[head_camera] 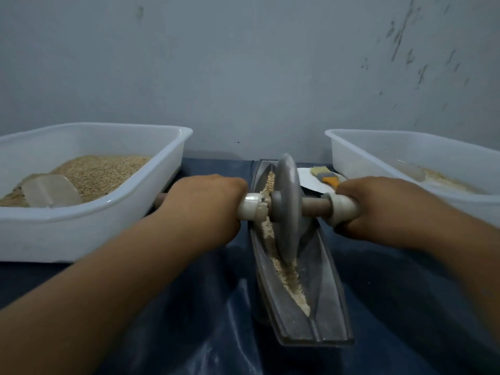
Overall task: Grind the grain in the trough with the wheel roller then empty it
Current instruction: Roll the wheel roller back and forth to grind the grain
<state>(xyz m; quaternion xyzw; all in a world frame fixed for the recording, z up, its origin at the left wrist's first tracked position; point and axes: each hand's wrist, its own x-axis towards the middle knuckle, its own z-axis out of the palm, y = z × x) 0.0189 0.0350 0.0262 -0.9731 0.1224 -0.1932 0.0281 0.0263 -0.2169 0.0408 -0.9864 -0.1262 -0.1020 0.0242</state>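
A grey metal trough (322, 301) runs from near me toward the wall, with crushed tan grain (292, 280) lying along its groove. The grey wheel roller (288, 207) stands on edge in the trough's middle to far part, its axle crossing left to right. My left hand (208, 204) grips the white-wrapped left handle. My right hand (376, 209) grips the white-wrapped right handle. Both sets of fingers curl round the axle and hide most of it.
A white tub (92, 215) on the left holds whole grain and a clear scoop (51, 190). Another white tub (378, 155) on the right holds some pale ground grain. A brush (326, 175) lies on a white plate behind the trough. A dark blue cloth (205, 307) covers the table.
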